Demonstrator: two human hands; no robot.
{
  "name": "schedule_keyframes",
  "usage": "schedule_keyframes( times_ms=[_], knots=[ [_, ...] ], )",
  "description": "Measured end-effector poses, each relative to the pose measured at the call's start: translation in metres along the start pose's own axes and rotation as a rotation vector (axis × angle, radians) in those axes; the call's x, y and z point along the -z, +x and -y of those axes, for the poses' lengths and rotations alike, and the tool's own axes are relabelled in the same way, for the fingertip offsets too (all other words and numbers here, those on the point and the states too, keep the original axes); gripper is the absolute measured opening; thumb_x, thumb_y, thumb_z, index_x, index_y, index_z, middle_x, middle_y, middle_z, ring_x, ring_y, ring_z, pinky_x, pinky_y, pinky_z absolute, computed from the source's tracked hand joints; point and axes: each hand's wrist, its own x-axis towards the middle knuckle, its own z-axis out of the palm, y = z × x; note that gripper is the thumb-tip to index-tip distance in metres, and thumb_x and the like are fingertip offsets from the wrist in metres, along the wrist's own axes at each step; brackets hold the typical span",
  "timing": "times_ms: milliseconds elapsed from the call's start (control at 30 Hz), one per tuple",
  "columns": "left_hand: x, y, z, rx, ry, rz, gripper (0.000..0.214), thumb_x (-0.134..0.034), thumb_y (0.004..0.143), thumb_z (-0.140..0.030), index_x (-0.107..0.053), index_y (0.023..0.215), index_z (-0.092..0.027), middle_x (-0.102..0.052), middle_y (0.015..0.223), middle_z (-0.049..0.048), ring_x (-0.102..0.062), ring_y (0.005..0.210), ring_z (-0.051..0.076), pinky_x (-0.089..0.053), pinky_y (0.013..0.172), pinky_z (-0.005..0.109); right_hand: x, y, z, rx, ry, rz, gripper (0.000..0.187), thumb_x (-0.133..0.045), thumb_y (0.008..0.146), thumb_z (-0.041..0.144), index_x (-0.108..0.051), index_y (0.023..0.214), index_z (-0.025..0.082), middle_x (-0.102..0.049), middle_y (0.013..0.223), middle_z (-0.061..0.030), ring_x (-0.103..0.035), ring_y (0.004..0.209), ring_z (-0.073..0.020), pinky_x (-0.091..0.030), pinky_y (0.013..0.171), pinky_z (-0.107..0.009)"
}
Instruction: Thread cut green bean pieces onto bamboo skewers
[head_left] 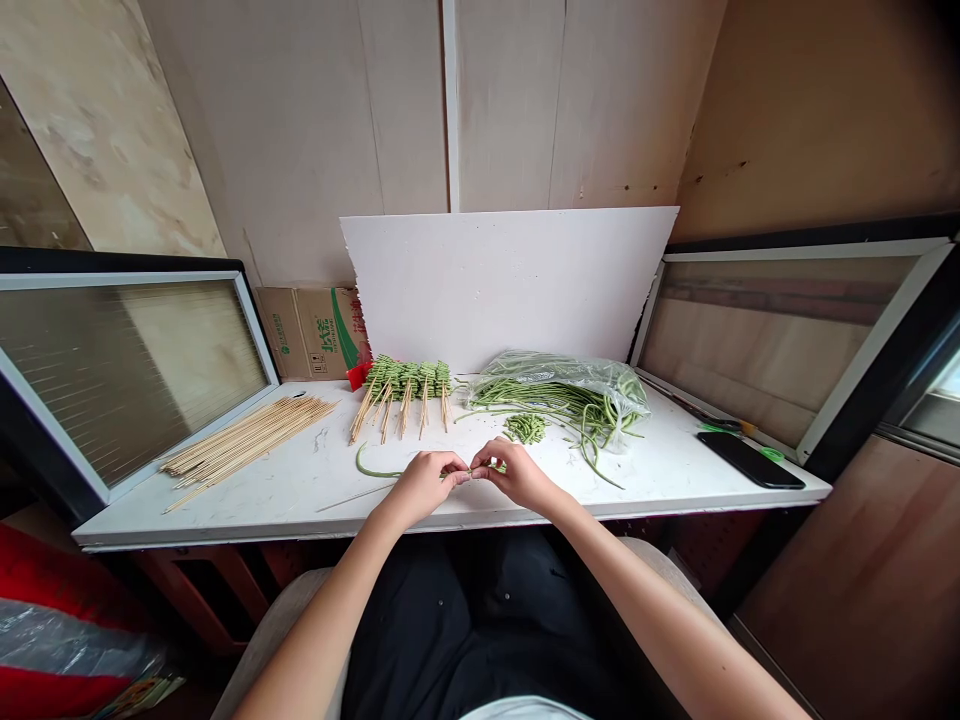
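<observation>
Left hand [424, 485] and right hand [519, 474], fingertips pinched shut on a green bean [371, 472], just in front of the bean bag [577, 385]

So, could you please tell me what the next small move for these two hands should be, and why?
Probably slide the bean piece pinched in the right hand along the skewer that the left hand pinches. Both grips meet on it above the table, and the finished skewers behind carry pieces packed close together.
</observation>
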Motion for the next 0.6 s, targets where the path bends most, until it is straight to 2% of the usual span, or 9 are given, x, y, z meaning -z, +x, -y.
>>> schedule_keyframes(
  times_ms=[67,200,367,600],
  knots=[
    [-0.0005,0.0003,-0.0004,-0.002,0.003,0.013,0.018,-0.063,0.092,-0.032,-0.078,0.09,-0.022,-0.077,0.085,0.0033,-0.067,0.08,0.02,-0.049,0.079,0.03,-0.002,-0.0004,-0.0026,0.001,0.007,0.005,0.005,-0.072,0.094,0.02,-0.076,0.094,0.023,-0.076,0.089,-0.0044,-0.063,0.089,-0.0212,-0.047,0.08,-0.032],
    [-0.0017,0.0005,-0.0001,-0.012,-0.005,0.043,0.016,-0.06,0.088,-0.023,-0.076,0.083,-0.021,-0.074,0.078,0.0022,-0.065,0.077,0.018,-0.047,0.075,0.029,-0.0073,-0.0013,-0.0065,-0.003,0.054,0.016,0.017,-0.068,0.089,0.009,-0.076,0.093,0.023,-0.075,0.086,-0.0034,-0.064,0.089,-0.0203,-0.048,0.081,-0.031],
    [-0.0029,0.0002,0.0047,-0.029,-0.053,0.05,0.017,-0.059,0.086,-0.019,-0.074,0.079,-0.02,-0.075,0.078,0.0023,-0.067,0.079,0.018,-0.048,0.076,0.029,-0.0097,-0.001,-0.006,-0.026,0.175,0.053,0.018,-0.066,0.088,0.009,-0.078,0.092,0.021,-0.075,0.087,-0.0037,-0.066,0.084,-0.0181,-0.048,0.075,-0.028],
    [-0.005,0.0005,0.0071,-0.007,-0.143,0.068,0.017,-0.059,0.083,-0.017,-0.075,0.077,-0.02,-0.075,0.079,0.0027,-0.068,0.08,0.018,-0.05,0.078,0.029,-0.0089,-0.0013,-0.0075,-0.055,0.258,0.105,0.019,-0.062,0.086,0.009,-0.077,0.089,0.021,-0.076,0.087,-0.0028,-0.067,0.083,-0.0168,-0.048,0.077,-0.028]
  ],
)
